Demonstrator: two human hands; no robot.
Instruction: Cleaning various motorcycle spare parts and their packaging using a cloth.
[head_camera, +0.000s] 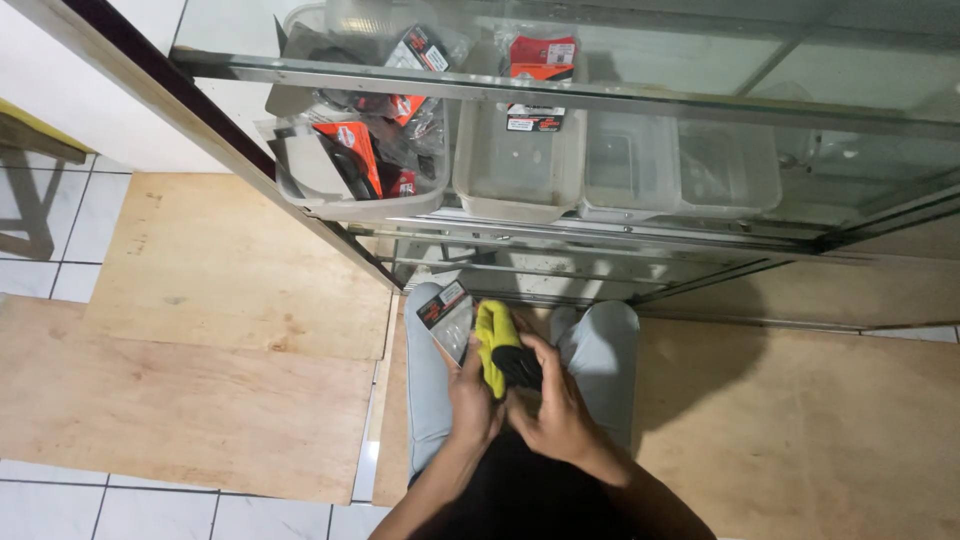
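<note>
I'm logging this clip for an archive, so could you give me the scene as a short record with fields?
setting: person seated on plywood floor panels facing a glass display cabinet
left hand: holds a clear packaged part with a red and black card
right hand: grips a yellow cloth wrapped around a black item
shelf: clear plastic bins, one filled with similar packaged parts
legs: light jeans

Left hand (472, 398): raised over the lap, fingers curled closed in a grip, forearm angled up from below.
Right hand (552, 402): just beside the left, fingers bent inward, gripping.
</note>
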